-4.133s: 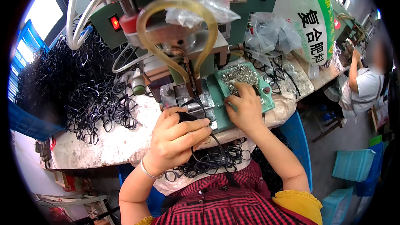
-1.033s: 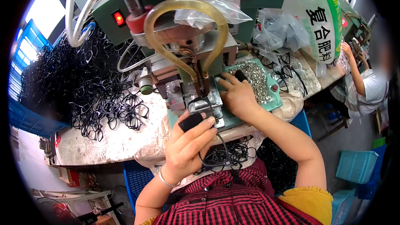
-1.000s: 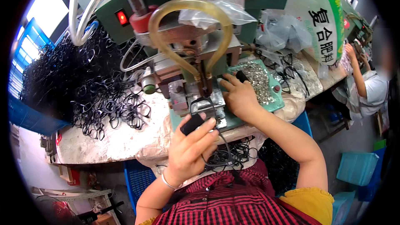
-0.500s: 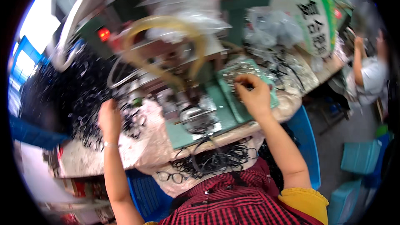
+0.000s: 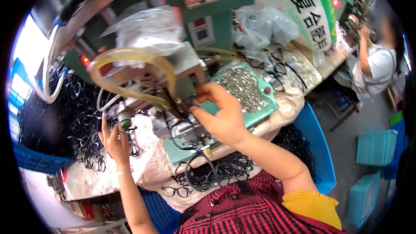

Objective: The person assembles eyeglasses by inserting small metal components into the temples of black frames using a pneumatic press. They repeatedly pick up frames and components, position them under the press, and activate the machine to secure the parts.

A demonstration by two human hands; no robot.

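A cluttered bench [image 5: 86,182] is seen below a green machine [image 5: 216,21]. The left hand [image 5: 113,141], fingers spread and loosely open, is laid on the pile of black eyeglass frames [image 5: 86,147]. The right hand [image 5: 221,115], fingers pinched, is held at a black frame [image 5: 184,132] under the machine head, beside a tray of small metal parts [image 5: 247,89].

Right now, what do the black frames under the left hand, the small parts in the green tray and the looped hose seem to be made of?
Black eyeglass frames, touched by the left hand: probably plastic, thin and dark with a slight gloss. Small parts in the green tray, beside the right hand: likely metal, silvery and glinting. Looped hose: soft rubber or vinyl, yellowish, translucent, bent.
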